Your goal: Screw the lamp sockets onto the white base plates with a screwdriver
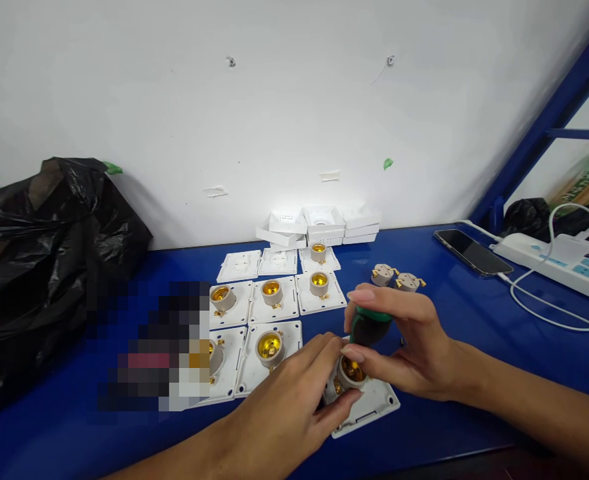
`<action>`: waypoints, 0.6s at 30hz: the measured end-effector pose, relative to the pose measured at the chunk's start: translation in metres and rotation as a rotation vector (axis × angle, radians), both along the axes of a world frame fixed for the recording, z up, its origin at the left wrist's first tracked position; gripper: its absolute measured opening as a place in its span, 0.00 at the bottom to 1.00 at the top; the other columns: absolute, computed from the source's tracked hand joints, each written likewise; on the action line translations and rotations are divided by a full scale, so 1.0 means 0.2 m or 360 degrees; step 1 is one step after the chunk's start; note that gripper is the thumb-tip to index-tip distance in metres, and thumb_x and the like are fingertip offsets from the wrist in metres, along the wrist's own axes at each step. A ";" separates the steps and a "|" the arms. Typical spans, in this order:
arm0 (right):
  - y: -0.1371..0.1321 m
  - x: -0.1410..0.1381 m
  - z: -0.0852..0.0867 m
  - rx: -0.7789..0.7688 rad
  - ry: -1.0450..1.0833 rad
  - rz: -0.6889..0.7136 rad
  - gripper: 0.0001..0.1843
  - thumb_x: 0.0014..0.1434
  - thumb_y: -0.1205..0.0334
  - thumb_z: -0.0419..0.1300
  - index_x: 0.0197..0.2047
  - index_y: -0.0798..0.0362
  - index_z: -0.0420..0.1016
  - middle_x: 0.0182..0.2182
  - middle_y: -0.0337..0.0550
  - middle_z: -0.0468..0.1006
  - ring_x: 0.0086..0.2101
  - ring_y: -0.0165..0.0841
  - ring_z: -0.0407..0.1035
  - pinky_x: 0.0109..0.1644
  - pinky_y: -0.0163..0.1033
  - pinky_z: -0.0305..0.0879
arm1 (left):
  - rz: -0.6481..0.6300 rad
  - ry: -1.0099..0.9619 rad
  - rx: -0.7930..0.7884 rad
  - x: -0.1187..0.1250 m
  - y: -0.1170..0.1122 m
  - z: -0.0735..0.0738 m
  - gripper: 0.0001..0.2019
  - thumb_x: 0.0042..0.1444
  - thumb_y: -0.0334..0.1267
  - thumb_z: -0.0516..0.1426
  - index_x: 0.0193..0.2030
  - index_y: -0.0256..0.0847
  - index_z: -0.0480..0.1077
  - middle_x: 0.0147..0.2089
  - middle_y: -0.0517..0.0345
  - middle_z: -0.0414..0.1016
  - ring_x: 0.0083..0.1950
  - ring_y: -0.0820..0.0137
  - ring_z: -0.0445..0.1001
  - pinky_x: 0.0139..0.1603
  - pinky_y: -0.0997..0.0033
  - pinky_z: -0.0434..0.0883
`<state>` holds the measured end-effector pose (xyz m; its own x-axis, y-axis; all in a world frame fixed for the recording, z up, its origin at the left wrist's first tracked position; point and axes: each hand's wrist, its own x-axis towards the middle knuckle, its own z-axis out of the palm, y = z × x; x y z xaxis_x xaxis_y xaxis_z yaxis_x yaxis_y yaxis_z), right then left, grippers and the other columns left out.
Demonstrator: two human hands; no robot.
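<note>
My right hand (404, 343) is closed round the green and black handle of a screwdriver (369, 325), held upright over a lamp socket (350, 372) with a brass inside. The socket sits on a white square plate (374, 408) on the blue table. My left hand (294, 393) grips the socket and the plate from the left, fingers pinched against the socket's side. The screwdriver's tip is hidden inside the socket.
Several more white plates with sockets (270, 347) lie in rows to the left and behind. Two loose sockets (397, 279) lie behind my right hand. White boxes (319, 227) stack by the wall. A black bag (39, 267) fills the left. A phone (472, 252) and power strip (559, 263) lie right.
</note>
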<state>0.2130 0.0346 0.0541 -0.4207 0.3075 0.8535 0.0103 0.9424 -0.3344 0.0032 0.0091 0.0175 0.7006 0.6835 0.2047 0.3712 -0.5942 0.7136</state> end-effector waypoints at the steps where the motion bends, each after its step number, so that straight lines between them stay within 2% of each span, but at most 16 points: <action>1: 0.00 0.00 0.00 0.0011 0.0005 0.0005 0.36 0.66 0.75 0.64 0.73 0.53 0.58 0.42 0.41 0.76 0.36 0.31 0.70 0.38 0.36 0.71 | 0.0004 0.0016 -0.0005 0.00 0.00 0.00 0.12 0.70 0.32 0.61 0.51 0.49 0.61 0.49 0.66 0.72 0.47 0.68 0.77 0.46 0.68 0.71; 4: 0.00 -0.01 0.01 0.0030 -0.0016 -0.0019 0.37 0.66 0.76 0.64 0.74 0.52 0.57 0.39 0.40 0.75 0.35 0.32 0.69 0.37 0.39 0.70 | 0.0008 0.0034 -0.0015 0.00 0.00 -0.01 0.12 0.71 0.33 0.61 0.51 0.49 0.61 0.49 0.65 0.72 0.47 0.68 0.76 0.45 0.68 0.71; 10: -0.02 0.01 -0.03 -0.0015 -0.0066 -0.0152 0.41 0.66 0.75 0.62 0.77 0.55 0.52 0.50 0.48 0.77 0.41 0.36 0.72 0.43 0.43 0.73 | -0.0013 0.0021 -0.0061 0.00 0.00 0.00 0.13 0.70 0.32 0.61 0.53 0.50 0.61 0.49 0.65 0.71 0.47 0.68 0.75 0.45 0.68 0.71; 15: -0.03 0.04 -0.07 -0.0120 -0.0132 -0.0167 0.44 0.65 0.74 0.61 0.79 0.53 0.47 0.63 0.53 0.71 0.53 0.38 0.73 0.43 0.41 0.78 | -0.0018 0.0022 -0.0079 0.00 0.00 0.02 0.14 0.70 0.31 0.61 0.52 0.51 0.61 0.49 0.65 0.71 0.45 0.68 0.75 0.42 0.70 0.70; 18: -0.04 0.05 -0.08 -0.0175 -0.0167 -0.0183 0.45 0.66 0.72 0.61 0.79 0.53 0.44 0.69 0.57 0.66 0.64 0.45 0.67 0.45 0.44 0.81 | -0.0018 0.0018 -0.0072 0.00 0.00 0.02 0.13 0.70 0.30 0.60 0.52 0.50 0.61 0.50 0.64 0.72 0.46 0.68 0.75 0.42 0.71 0.70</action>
<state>0.2236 0.0272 0.0383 -0.4625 0.4478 0.7652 0.1562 0.8907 -0.4268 0.0037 0.0085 0.0219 0.7103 0.6841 0.1654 0.3732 -0.5653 0.7357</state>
